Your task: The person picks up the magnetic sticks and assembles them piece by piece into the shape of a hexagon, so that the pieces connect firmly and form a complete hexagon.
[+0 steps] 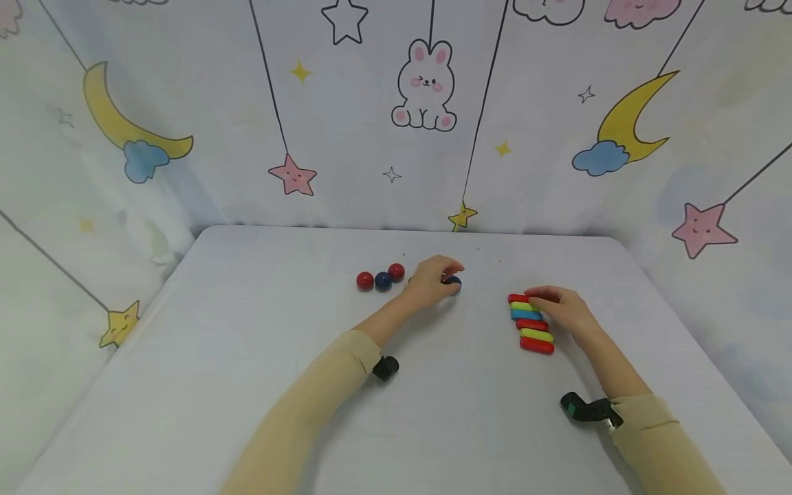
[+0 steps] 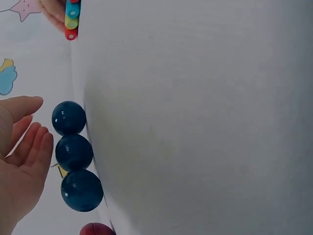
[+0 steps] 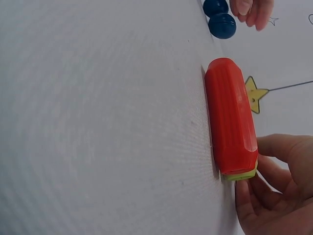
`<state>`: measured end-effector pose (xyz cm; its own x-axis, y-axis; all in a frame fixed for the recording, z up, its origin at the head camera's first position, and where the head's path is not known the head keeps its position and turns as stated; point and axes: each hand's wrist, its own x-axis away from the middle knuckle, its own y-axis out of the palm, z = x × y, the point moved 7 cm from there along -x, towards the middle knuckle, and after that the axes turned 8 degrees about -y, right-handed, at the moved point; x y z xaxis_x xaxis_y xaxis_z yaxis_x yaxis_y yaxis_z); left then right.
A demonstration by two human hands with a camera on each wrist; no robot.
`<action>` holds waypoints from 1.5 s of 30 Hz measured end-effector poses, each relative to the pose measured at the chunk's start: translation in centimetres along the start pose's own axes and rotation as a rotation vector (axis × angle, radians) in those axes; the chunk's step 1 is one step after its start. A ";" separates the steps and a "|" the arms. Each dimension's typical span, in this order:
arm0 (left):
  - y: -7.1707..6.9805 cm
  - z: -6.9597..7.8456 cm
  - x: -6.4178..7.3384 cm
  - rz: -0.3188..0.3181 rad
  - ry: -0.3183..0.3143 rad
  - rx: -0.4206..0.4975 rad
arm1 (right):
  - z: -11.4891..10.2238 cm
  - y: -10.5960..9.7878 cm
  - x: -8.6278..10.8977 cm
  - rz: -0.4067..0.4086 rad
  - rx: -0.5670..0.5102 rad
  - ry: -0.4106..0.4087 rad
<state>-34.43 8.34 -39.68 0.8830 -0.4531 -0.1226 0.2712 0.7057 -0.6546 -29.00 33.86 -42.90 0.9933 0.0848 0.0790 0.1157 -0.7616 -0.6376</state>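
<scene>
Sticks (image 1: pixel 532 324) lie side by side right of the head frame's centre; the right hand (image 1: pixel 562 308) is at their upper end, its grip unclear. Near centre, the left hand (image 1: pixel 428 283), fingers loose, holds nothing beside blue balls (image 2: pixel 74 152).

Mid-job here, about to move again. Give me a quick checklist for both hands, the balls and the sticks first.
1. Left hand not gripping: ok, a gap shows between its fingers and the blue balls.
2. Blue balls lined up: ok, three touch in a row in the left wrist view.
3. Head view of those balls unobstructed: not ok, the left hand covers part of them.
4. Coloured sticks in order: ok, six lie side by side on the table.
5. Right hand grip: cannot tell, it is at the row's far end with contact partly hidden.
6. Hands clear of each other: ok, bare table shows between them.
</scene>
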 end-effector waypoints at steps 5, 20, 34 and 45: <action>0.5 0.1 -0.3 -0.025 0.025 -0.170 | 0.1 0.2 -0.1 0.001 -0.012 -0.001; 1.7 0.5 -0.2 -0.131 0.082 -0.452 | 0.2 0.2 -0.1 0.003 -0.017 -0.004; 2.6 1.3 1.8 -0.258 0.123 -0.400 | 0.3 0.1 -0.1 0.003 -0.024 -0.008; 2.0 0.2 4.2 -0.309 0.089 -0.149 | 0.4 0.0 0.0 0.004 -0.022 -0.011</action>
<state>-30.12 7.97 -41.41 0.7291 -0.6833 0.0380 0.4560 0.4436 -0.7715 -28.97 34.13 -43.19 0.9937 0.0886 0.0680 0.1117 -0.7756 -0.6213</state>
